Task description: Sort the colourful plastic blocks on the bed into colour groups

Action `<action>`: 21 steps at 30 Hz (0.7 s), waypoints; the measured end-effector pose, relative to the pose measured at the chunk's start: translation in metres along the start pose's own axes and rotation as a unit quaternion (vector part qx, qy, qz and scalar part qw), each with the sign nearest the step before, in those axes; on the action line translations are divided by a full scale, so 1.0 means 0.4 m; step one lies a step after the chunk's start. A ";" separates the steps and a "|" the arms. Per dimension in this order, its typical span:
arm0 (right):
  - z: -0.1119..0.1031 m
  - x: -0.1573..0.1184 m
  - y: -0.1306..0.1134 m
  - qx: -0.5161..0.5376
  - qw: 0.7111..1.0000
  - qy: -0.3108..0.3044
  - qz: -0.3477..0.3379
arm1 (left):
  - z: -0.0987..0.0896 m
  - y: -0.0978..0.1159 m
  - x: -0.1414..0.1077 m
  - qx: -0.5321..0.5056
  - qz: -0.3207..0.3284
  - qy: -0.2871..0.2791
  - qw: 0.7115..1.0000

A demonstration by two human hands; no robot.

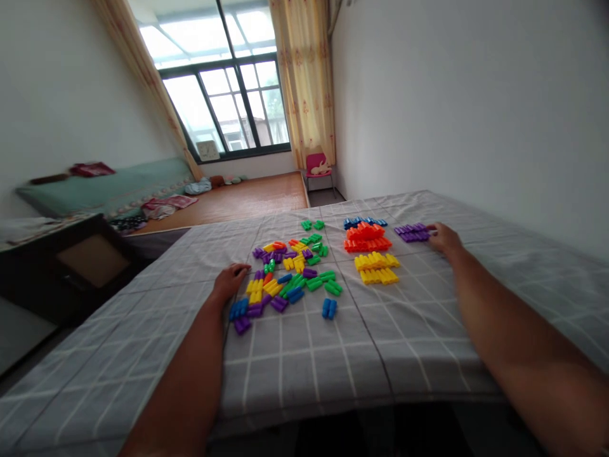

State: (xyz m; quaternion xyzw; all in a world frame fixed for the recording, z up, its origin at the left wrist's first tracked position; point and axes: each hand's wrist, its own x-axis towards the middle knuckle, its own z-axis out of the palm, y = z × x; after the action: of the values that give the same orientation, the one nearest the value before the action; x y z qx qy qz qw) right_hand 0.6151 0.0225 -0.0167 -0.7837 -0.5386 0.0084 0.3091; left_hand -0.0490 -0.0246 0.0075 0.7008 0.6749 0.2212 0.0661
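Observation:
My right hand point(445, 239) is at the right end of a row of joined purple plastic building blocks point(412, 233), its fingertips closed on that end. The row lies on the cloth, right of the other sorted blocks. My left hand point(231, 279) rests at the left edge of a mixed pile of plastic building blocks point(285, 279), fingers stretched toward it and nothing visible in them. Purple, green, yellow, orange and blue pieces lie loosely in that pile. Between my hands are grouped blue blocks point(365, 222), orange-red blocks point(367, 237) and yellow blocks point(377, 268).
A grey checked cloth point(295, 368) covers the table. One blue block piece point(329, 309) lies apart near the front, and green pieces point(313, 225) lie at the back. A wall point(466, 114) borders the right side. Beyond stand a bed point(247, 197) and a pink chair point(318, 166).

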 end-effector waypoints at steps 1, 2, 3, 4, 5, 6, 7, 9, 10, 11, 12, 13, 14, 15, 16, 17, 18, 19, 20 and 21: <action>-0.007 -0.001 -0.008 0.009 1.000 0.021 0.005 | 0.003 0.000 0.000 0.000 0.001 -0.001 1.000; -0.016 -0.004 -0.023 0.018 0.998 0.052 -0.001 | 0.006 -0.002 0.000 -0.001 0.004 0.000 1.000; -0.028 -0.008 -0.046 0.025 0.996 0.087 -0.019 | 0.010 -0.005 0.002 0.000 0.007 0.004 1.000; -0.041 -0.016 -0.078 0.031 0.991 0.123 -0.047 | 0.014 -0.008 0.003 0.002 0.010 0.008 1.000; -0.054 -0.028 -0.120 0.035 0.984 0.154 -0.081 | 0.017 -0.010 0.004 0.004 0.014 0.013 1.000; -0.064 -0.043 -0.172 0.041 0.976 0.174 -0.125 | 0.020 -0.010 0.005 0.005 0.016 0.018 1.000; -0.070 -0.062 -0.232 0.046 0.967 0.181 -0.174 | 0.021 -0.009 0.005 0.006 0.017 0.021 1.000; -0.066 -0.113 -0.369 0.066 0.946 0.142 -0.285 | 0.021 -0.001 0.002 0.007 0.019 0.026 0.999; -0.054 -0.145 -0.442 0.075 0.932 0.100 -0.340 | 0.020 0.003 0.000 0.006 0.020 0.026 0.999; -0.037 -0.178 -0.513 0.085 0.913 0.056 -0.395 | 0.019 0.008 -0.002 0.006 0.021 0.025 0.999; -0.014 -0.213 -0.581 0.091 0.889 0.006 -0.449 | 0.019 0.011 -0.004 0.006 0.023 0.024 0.999; 0.013 -0.248 -0.645 0.093 0.859 -0.047 -0.501 | 0.019 0.013 -0.005 0.006 0.026 0.023 0.999; 0.044 -0.281 -0.703 0.088 0.832 -0.089 -0.541 | 0.019 0.014 -0.007 0.005 0.029 0.023 0.999; 0.076 -0.309 -0.755 0.079 0.809 -0.121 -0.569 | 0.020 0.014 -0.008 0.003 0.032 0.022 0.999; 0.108 -0.332 -0.800 0.068 0.792 -0.147 -0.589 | 0.022 0.013 -0.009 0.001 0.034 0.023 0.999; 0.140 -0.349 -0.839 0.055 0.779 -0.167 -0.601 | 0.023 0.012 -0.010 -0.002 0.035 0.023 0.999; 0.169 -0.360 -0.872 0.041 0.772 -0.182 -0.608 | 0.023 0.012 -0.011 -0.006 0.034 0.023 0.999; 0.195 -0.364 -0.899 0.027 0.768 -0.194 -0.610 | 0.023 0.013 -0.012 -0.008 0.031 0.021 0.999; 0.218 -0.364 -0.922 0.010 0.765 -0.208 -0.609 | 0.023 0.015 -0.013 -0.009 0.027 0.018 0.999; 0.236 -0.359 -0.940 -0.008 0.763 -0.223 -0.607 | 0.022 0.018 -0.015 -0.009 0.023 0.016 1.000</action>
State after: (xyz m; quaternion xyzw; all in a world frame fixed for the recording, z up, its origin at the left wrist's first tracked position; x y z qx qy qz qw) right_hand 0.2068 0.0315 0.0465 -0.2719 -0.9554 -0.0109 0.1144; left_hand -0.0389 -0.0293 0.0012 0.7118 0.6577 0.2400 0.0563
